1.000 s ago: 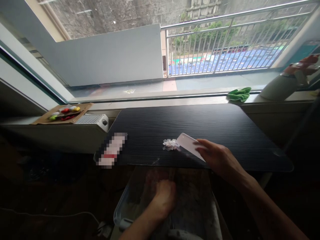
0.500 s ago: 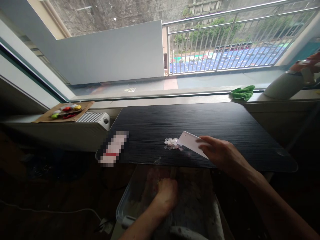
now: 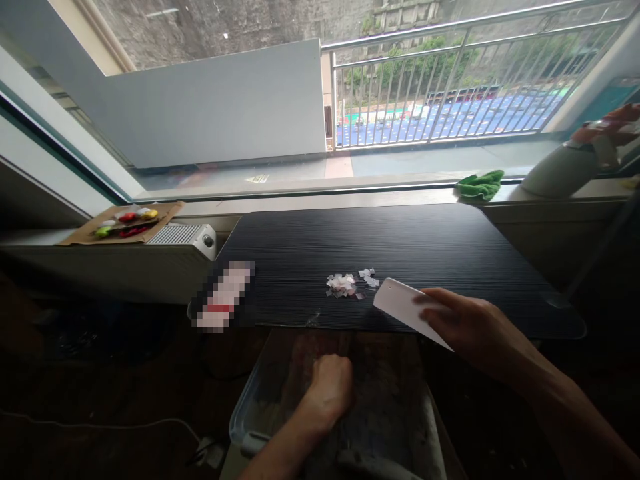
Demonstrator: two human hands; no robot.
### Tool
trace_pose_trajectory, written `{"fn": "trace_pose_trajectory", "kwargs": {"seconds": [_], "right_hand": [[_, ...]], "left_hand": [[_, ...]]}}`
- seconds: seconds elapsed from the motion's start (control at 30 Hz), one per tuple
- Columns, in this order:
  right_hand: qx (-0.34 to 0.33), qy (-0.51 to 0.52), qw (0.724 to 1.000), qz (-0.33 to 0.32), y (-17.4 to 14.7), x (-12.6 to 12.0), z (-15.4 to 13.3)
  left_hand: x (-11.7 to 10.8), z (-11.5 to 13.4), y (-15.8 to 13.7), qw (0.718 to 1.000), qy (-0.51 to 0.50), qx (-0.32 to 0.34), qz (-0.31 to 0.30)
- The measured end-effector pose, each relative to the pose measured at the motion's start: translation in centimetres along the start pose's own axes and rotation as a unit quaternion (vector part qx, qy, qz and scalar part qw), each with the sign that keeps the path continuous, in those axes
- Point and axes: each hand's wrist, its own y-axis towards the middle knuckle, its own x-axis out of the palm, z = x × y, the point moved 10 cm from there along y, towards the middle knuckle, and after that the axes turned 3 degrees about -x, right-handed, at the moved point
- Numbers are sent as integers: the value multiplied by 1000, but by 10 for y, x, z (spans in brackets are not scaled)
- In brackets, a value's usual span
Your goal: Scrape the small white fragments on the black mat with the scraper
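Note:
My right hand (image 3: 463, 323) grips a flat white strip (image 3: 400, 303) with a small hole near its far end. The strip is tilted over the front part of a black wood-grain tabletop (image 3: 360, 240). Just left of its tip lies a small heap of whitish paper scraps (image 3: 341, 285), with a few loose scraps (image 3: 369, 277) between heap and strip. Below the table edge, my left hand (image 3: 331, 383) is closed in a fist over a clear plastic bin (image 3: 240, 413). Whatever its fingers may hold is hidden.
A pixelated pinkish item (image 3: 225, 297) lies at the table's left end. On the sill are a green cloth (image 3: 481, 185), a spray bottle (image 3: 560, 170) and cardboard (image 3: 80, 230) bearing colourful small items. A white radiator (image 3: 193, 240) stands left; a white cable (image 3: 125, 425) crosses the floor.
My right hand has drawn the white strip right and toward me, away from the heap. A few scraps now lie apart on the heap's right. My left hand has hardly moved.

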Motion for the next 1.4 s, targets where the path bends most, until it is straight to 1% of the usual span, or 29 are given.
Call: {"fn": "trace_pose_trajectory", "kwargs": {"seconds": [0.1,0.23,0.33,0.4,0.43,0.5,0.57,0.63,0.73,0.87,1.0,1.07,1.2,1.27,1.4], "right_hand": [[-15,29,999,-5,4,5,-6],[-16,10,1000,21,17,4,-4],[-32,12,999,3,21,9,-7],[-40,26,999,-15,19,10,-9],[-36,33,999,-20,16,9,-8],[-11,36,999,-8,8,4,1],[24,20,999,23,-1,-3,13],[45,4,998,48,-11,-7,23],[54,3,997,53,-22,-2,28],[47,14,998,35,-28,13,16],[3,25,1000,17,-24,25,-7],[-10,18,1000,21,-19,25,-11],[-9,-33,999,42,-6,15,-10],[-14,-40,999,33,-2,16,-13],[-54,1,999,1,0,24,-28]], "left_hand": [[0,-1,0,1000,1,-2,-2],[0,-1,0,1000,-1,2,-3],[0,-1,0,1000,0,1,-2],[-1,-1,1,1000,0,0,0],[-1,-1,1,1000,0,1,0],[0,0,0,1000,0,4,0],[-1,1,-1,1000,2,8,6],[-3,2,-3,1000,2,8,19],[-5,4,-6,1000,0,4,30],[-6,8,-10,1000,-1,5,17],[-9,18,-16,1000,-16,15,10],[-11,27,-20,999,-18,32,20],[-15,43,-24,998,-10,61,35],[-17,47,-25,997,-13,66,34],[-21,49,-28,996,-23,77,38]]}}
